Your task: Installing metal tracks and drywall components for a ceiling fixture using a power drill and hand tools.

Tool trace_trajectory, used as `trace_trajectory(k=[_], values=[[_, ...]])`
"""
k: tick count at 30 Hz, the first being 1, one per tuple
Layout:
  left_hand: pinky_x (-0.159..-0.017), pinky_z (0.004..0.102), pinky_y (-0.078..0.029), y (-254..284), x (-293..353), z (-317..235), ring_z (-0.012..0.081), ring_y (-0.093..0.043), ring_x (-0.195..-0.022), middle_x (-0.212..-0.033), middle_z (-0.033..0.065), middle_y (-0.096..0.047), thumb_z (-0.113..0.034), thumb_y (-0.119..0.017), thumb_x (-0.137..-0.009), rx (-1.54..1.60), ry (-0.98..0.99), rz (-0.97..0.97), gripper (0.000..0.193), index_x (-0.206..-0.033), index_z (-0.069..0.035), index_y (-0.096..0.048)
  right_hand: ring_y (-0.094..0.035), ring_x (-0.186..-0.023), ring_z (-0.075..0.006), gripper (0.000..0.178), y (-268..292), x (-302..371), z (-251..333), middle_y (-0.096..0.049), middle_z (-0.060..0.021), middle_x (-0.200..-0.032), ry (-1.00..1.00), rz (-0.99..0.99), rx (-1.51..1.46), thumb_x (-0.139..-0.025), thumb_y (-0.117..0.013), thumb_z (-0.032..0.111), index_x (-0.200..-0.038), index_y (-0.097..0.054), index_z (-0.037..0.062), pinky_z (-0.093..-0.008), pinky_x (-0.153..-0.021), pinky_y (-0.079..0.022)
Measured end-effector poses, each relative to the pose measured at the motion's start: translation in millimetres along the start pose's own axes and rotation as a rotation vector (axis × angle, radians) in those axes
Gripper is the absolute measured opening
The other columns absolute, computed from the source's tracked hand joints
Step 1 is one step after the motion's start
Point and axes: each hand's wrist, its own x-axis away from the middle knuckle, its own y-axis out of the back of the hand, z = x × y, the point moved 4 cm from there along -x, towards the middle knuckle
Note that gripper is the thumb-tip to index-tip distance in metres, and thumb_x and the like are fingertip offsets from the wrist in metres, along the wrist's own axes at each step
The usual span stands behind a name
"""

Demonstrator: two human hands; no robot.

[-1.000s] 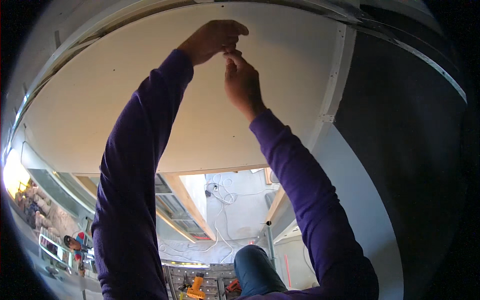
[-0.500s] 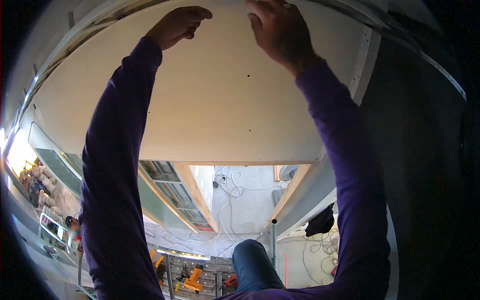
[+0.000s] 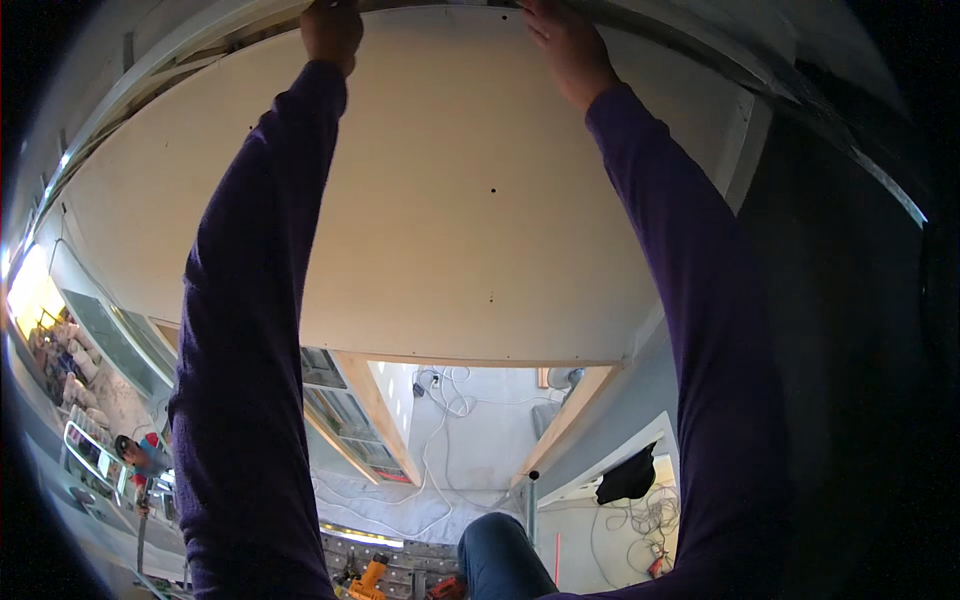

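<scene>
Pale, flat plasterboard ceiling panel (image 3: 450, 200) stretches overhead; left hand (image 3: 332, 30), fist closed, and right hand (image 3: 565, 40), fingers spread flat, both press its far edge beside a grey metal rail (image 3: 180, 45).

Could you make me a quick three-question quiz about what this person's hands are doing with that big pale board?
1. True or false: both hands reach the far edge of the pale board.
2. What colour are the sleeves? A) purple B) white C) orange
3. Fill in: an orange power tool lies far ______ the hands.

Key:
1. True: the left hand and the right hand both sit at the board's top edge.
2. A.
3. Below, near the person's knee.
</scene>
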Motion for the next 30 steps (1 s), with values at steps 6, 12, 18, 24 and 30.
trace_trajectory(k=[6, 12, 18, 24, 30], values=[[-0.095, 0.0368, -0.042, -3, -84, 50, 0.0293, -0.055, -0.110, -0.126, 0.0136, -0.060, -0.014, -0.056, -0.090, -0.706, -0.276, -0.247, 0.035, -0.123, -0.005, -0.058, -0.057, -0.113, -0.0195, 0.033, -34, -71, 4, -0.062, -0.0112, -0.119, 0.061, 0.145, -0.236, -0.100, -0.046, 0.026, -0.123, -0.054, 0.0036, -0.0378, -0.095, -0.046], [-0.080, 0.0424, -0.048, -25, -82, 76, 0.0275, -0.061, -0.095, -0.105, 0.0105, -0.067, -0.027, -0.063, -0.089, -0.466, -0.254, -0.353, 0.030, -0.111, -0.008, -0.062, -0.057, -0.112, -0.0270, 0.037, -10, -85, -27, -0.062, -0.0112, -0.118, 0.232, 0.399, 0.724, -0.092, -0.056, 0.020, -0.125, -0.052, 0.0044, -0.0398, -0.093, -0.046], [-0.074, 0.0404, -0.047, -62, -92, 71, 0.0253, -0.062, -0.089, -0.100, 0.0093, -0.067, -0.027, -0.062, -0.089, -0.442, -0.144, -0.109, 0.026, -0.108, -0.009, -0.062, -0.056, -0.111, -0.0295, 0.036, 4, -129, -44, -0.058, -0.0110, -0.127, 0.750, 0.465, 1.220, -0.092, -0.055, 0.015, -0.127, -0.052, 0.0064, -0.0401, -0.093, -0.047], [-0.068, 0.0383, -0.047, -80, -85, 57, 0.0232, -0.062, -0.083, -0.094, 0.0081, -0.067, -0.027, -0.062, -0.090, -0.328, -0.049, 0.168, 0.023, -0.105, -0.009, -0.062, -0.057, -0.109, -0.0275, 0.035, -7, -137, -57, -0.059, -0.0096, -0.125, -0.040, 0.432, -0.222, -0.092, -0.057, 0.019, -0.125, -0.053, 0.0071, -0.0393, -0.093, -0.047], [-0.062, 0.0363, -0.046, -96, -73, 39, 0.0210, -0.062, -0.076, -0.088, 0.0069, -0.068, -0.027, -0.061, -0.091, -0.058, 0.149, 0.397, 0.021, -0.103, -0.010, -0.062, -0.057, -0.094, -0.0221, 0.024, -7, -112, -32, -0.062, -0.0064, -0.108, 0.130, 0.329, 0.276, -0.091, -0.062, 0.026, -0.108, -0.057, 0.0097, -0.0396, -0.076, -0.047]])
